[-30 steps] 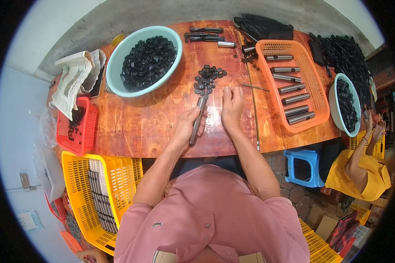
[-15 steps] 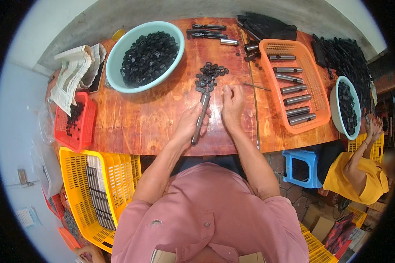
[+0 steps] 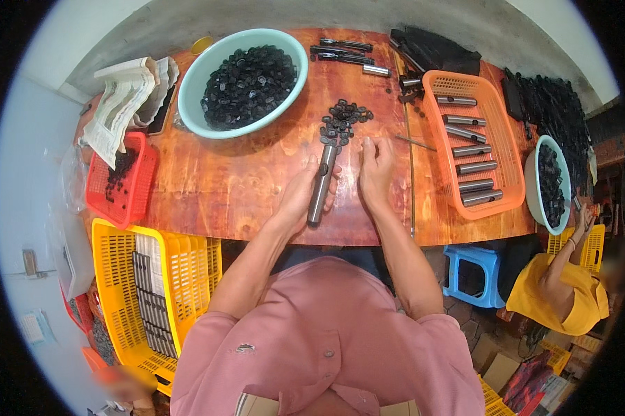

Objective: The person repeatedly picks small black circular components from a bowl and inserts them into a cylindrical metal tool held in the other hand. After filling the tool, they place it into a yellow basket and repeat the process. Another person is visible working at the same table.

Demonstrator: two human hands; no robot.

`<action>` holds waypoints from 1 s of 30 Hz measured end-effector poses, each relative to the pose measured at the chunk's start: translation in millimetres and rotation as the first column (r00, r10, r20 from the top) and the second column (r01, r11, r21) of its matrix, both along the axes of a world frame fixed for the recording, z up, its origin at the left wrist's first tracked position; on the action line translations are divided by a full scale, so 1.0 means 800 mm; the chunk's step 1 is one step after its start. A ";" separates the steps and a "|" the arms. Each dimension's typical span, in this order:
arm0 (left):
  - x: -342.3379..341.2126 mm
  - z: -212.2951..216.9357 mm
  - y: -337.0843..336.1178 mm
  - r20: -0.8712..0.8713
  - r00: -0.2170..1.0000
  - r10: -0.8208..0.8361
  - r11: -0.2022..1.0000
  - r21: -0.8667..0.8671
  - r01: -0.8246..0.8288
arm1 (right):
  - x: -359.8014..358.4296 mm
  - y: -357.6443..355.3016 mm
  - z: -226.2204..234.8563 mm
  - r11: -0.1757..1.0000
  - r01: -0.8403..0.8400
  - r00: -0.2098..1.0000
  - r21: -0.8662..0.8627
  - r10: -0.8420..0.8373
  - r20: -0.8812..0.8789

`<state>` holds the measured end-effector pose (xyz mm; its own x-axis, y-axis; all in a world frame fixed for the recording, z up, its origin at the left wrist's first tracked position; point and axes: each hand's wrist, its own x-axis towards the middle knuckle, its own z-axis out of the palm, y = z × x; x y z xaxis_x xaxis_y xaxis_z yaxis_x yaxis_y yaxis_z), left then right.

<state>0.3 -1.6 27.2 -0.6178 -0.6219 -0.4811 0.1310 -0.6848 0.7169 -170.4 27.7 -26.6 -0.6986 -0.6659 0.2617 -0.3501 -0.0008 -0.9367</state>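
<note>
My left hand (image 3: 301,191) is closed around a grey metal tube (image 3: 318,195). A dark oval hole shows in the tube's side near its far end. That far end is beside a small heap of black oval plastic pieces (image 3: 342,119) on the wooden table. To the right of the tube, my right hand (image 3: 377,170) is closed, its fingers curled in just above the tabletop. Whatever those fingers hold, if anything, is hidden. A thin metal rod (image 3: 415,143) lies just beyond the right hand.
An orange basket (image 3: 473,215) at right holds several similar tubes. Black pieces fill a large pale-green basin (image 3: 188,114) and a smaller bowl (image 3: 565,156). A red basket (image 3: 146,180) and newspapers (image 3: 122,97) are at left. At far right, a person in yellow (image 3: 558,295) works.
The tube has turned in my left hand, and its side hole now faces up. The right hand stays closed beside it. The whole view has shifted slightly.
</note>
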 end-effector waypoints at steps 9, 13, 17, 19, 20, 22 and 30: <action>0.010 -0.003 0.003 0.065 0.998 -0.004 0.992 -0.126 0.012 | 0.000 0.002 0.004 1.000 0.004 0.999 0.010 -0.004 -0.038; 0.009 -0.001 0.005 0.069 0.998 -0.007 0.989 -0.147 0.017 | 0.000 0.003 0.006 1.000 0.000 0.999 0.013 0.001 -0.046; 0.009 -0.012 0.003 0.107 0.994 0.005 0.969 -0.248 0.022 | 0.002 0.003 0.008 1.000 -0.003 0.999 0.008 0.003 -0.044; 0.008 -0.013 0.000 0.148 0.989 0.007 0.971 -0.236 0.029 | 0.001 0.001 0.007 1.000 -0.013 1.000 0.012 0.013 -0.003; 0.007 -0.013 -0.001 0.168 0.986 0.009 0.973 -0.231 0.030 | 0.000 0.003 0.007 0.999 -0.022 0.999 0.025 0.021 0.036; 0.005 -0.012 0.001 0.109 0.992 0.059 0.978 -0.203 -0.036 | 0.001 0.006 0.003 0.998 -0.055 0.989 0.033 0.050 0.138; 0.010 -0.020 0.007 -0.130 0.983 0.129 0.987 -0.083 -0.141 | 0.043 0.050 0.052 0.945 -0.327 0.899 -0.001 0.311 0.310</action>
